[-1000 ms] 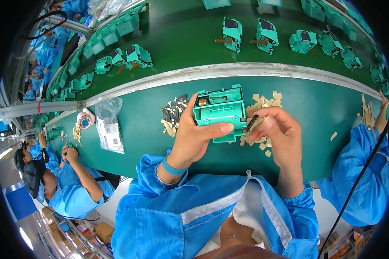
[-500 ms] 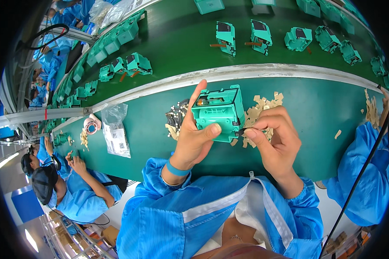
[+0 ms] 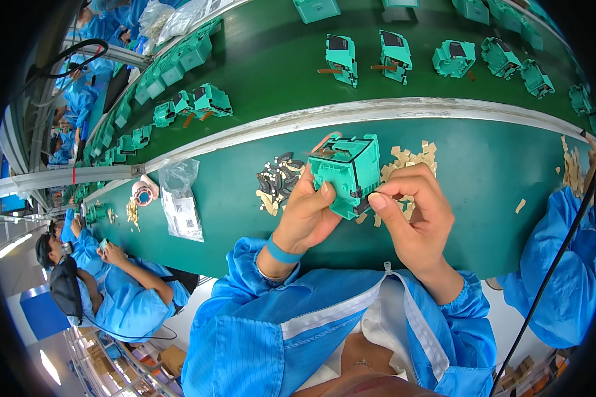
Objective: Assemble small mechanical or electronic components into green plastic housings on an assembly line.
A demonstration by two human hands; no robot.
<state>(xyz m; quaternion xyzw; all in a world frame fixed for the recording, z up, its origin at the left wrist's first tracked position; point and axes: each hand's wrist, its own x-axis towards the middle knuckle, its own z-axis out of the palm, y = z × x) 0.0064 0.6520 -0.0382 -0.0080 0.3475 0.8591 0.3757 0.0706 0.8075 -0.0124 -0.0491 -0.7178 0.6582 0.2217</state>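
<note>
"How are your hands?"
"My left hand [image 3: 309,215] grips the housing [image 3: 346,173] above the table [image 3: 483,198]; my right hand's [image 3: 422,218] fingertips touch the housing's right edge, gripping or not I can't tell."
"Room?"
"Scraps [image 3: 425,155] beyond my right hand, strips [image 3: 281,175] beyond my left; rightward, table reaches a lone chip [image 3: 520,206]. A rail [image 3: 377,110] edges the far side."

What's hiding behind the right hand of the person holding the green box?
A heap of tan pieces pokes out around the right hand, and green tabletop shows past it. The hand covers part of the heap, so how many pieces lie there can't be seen.
</note>
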